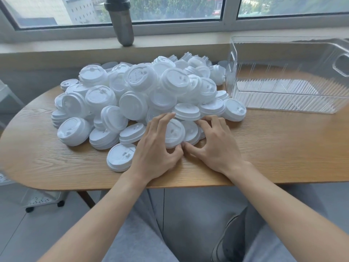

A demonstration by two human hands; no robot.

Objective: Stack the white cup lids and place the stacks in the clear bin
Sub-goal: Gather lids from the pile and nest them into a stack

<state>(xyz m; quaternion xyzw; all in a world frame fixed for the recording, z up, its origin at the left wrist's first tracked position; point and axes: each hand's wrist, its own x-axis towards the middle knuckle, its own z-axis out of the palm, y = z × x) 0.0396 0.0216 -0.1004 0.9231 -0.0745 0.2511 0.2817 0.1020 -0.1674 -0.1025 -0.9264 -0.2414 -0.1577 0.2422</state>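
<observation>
Left hand [156, 148] spreads its fingers around a lid [174, 132], thumb under its rim, grip not yet clamped; right hand [215, 142] curls loosely over the neighbouring lid [191, 132]; both at the pile [136, 95] on the tabletop [273, 148]; bin [289, 74] empty at right; stacking just starting, so next nest one lid onto the other.

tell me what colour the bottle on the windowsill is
Dark metallic grey bottle with a black cap, seen in the head view.
</observation>
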